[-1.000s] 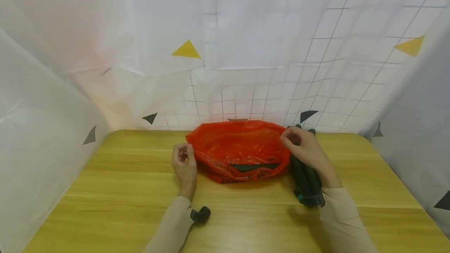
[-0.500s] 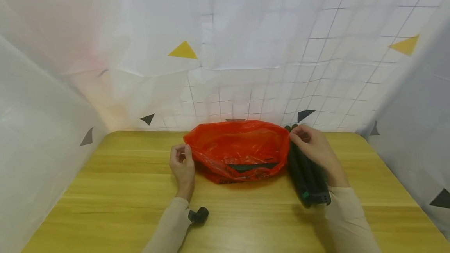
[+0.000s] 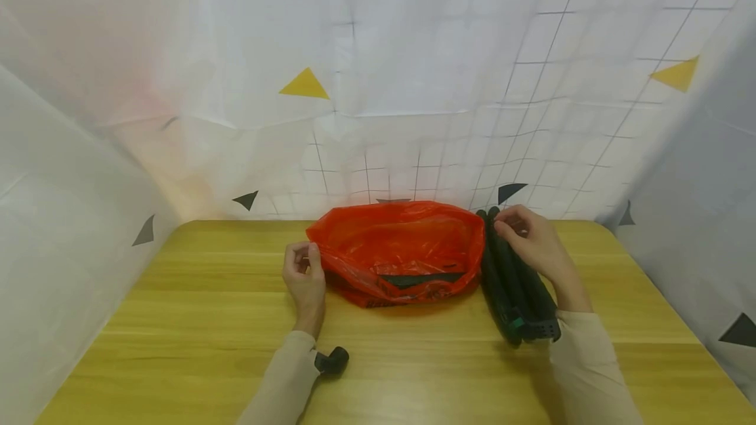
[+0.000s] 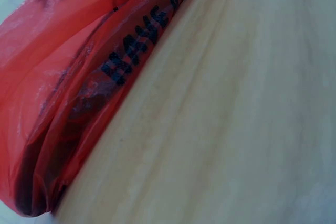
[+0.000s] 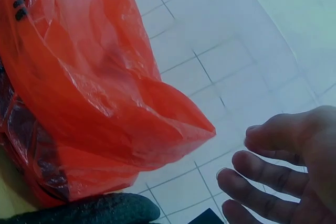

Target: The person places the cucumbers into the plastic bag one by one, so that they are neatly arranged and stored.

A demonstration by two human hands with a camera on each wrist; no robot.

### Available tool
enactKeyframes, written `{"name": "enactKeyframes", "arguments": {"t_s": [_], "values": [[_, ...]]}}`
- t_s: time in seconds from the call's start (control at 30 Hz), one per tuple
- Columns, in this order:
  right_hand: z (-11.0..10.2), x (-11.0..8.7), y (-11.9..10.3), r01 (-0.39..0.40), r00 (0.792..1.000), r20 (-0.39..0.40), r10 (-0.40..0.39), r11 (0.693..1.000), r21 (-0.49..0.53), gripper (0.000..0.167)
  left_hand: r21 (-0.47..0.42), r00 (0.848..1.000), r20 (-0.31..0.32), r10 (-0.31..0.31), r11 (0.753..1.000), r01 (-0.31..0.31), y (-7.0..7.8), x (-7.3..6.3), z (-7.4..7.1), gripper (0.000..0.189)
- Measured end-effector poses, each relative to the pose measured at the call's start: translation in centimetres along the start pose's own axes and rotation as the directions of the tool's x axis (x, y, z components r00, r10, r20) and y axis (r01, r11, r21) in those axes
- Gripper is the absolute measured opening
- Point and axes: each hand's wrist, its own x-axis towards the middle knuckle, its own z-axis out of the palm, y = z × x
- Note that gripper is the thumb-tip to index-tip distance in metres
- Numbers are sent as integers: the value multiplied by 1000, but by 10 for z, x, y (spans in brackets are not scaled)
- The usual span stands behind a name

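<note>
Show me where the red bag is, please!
In the head view, the red bag sits mid-picture on the table, between the left hand, holding it, and the dark green cucumbers by the right hand.

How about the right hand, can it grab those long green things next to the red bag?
Probably yes: the right hand holds nothing, its fingers look loose, and the long green things lie near it, outside the red bag. Nothing seems in the way.
</note>
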Motion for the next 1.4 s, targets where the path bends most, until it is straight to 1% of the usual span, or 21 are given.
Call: {"name": "enactKeyframes", "arguments": {"t_s": [0.1, 0.17, 0.47, 0.67, 0.83, 0.93, 1.13, 1.4], "values": [[-2, 0, 4, -4, 1000, 0, 4, 1000, -3, 19, -4, 1000, 4, 6, 1000, -6, 9, -1, 1, 21], [-3, 0, 6, -6, 1000, -5, 6, 1000, -8, 18, -6, 1000, 7, 5, 1000, -5, 10, -1, 1, 21], [-11, -5, 18, -30, 1000, 5, 30, 999, -16, 22, -11, 1000, 8, -21, 1000, 21, 9, -1, 0, 20], [-15, -7, 22, -33, 999, 4, 33, 999, -25, 22, -17, 1000, 11, -22, 1000, 22, 8, 0, -1, 20], [-19, -9, 24, -66, 998, 13, 66, 997, -27, 25, -1, 999, 20, -25, 1000, 25, 8, 0, -1, 22], [-21, -10, 27, -91, 995, 33, 92, 995, -29, 28, 4, 999, 24, -25, 1000, 25, 8, 0, -1, 23], [-23, -12, 35, -116, 990, 74, 118, 993, -31, 34, -3, 999, 23, -28, 1000, 28, 8, 0, 0, 22], [-22, -13, 46, -172, 980, 102, 173, 985, -27, 38, -6, 1000, 23, -17, 1000, 17, 7, 0, 0, 23]]}}
